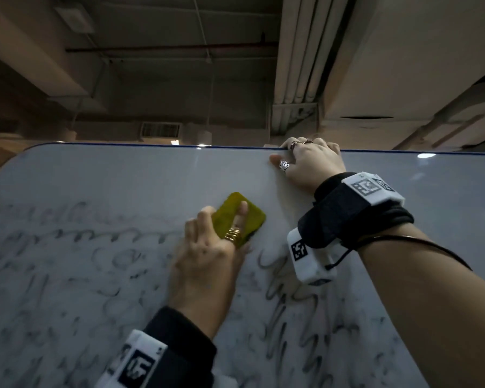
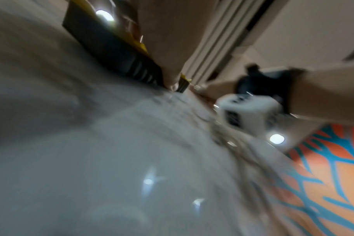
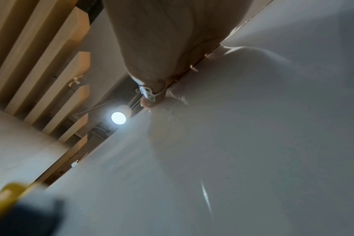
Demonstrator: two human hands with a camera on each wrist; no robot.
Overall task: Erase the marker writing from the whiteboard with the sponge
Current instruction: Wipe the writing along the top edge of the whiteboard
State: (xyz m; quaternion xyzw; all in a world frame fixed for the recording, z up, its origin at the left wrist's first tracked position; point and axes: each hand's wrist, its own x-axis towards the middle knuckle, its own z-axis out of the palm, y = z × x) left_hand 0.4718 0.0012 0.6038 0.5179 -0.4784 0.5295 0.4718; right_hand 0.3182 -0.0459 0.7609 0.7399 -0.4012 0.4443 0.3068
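Note:
A yellow sponge (image 1: pixel 240 217) with a dark underside lies flat against the whiteboard (image 1: pixel 109 175), near its upper middle. My left hand (image 1: pixel 213 247) presses it to the board, fingers spread over its back. Smeared grey marker writing (image 1: pixel 67 261) covers the board below and to the left of the sponge, and more writing (image 1: pixel 286 298) runs under my right wrist. My right hand (image 1: pixel 311 161) grips the board's top edge, fingers curled over it and thumb on the front. The left wrist view is blurred and shows the sponge (image 2: pixel 111 47). The right wrist view shows the sponge (image 3: pixel 8 196) at lower left.
The board's blue-trimmed top edge (image 1: pixel 151 145) runs across the head view, with ceiling ducts and pipes (image 1: pixel 305 51) above. A wrist camera (image 1: pixel 308 259) hangs under my right wrist, close to the board. An orange and blue patterned surface (image 2: pixel 323 183) shows beyond the board.

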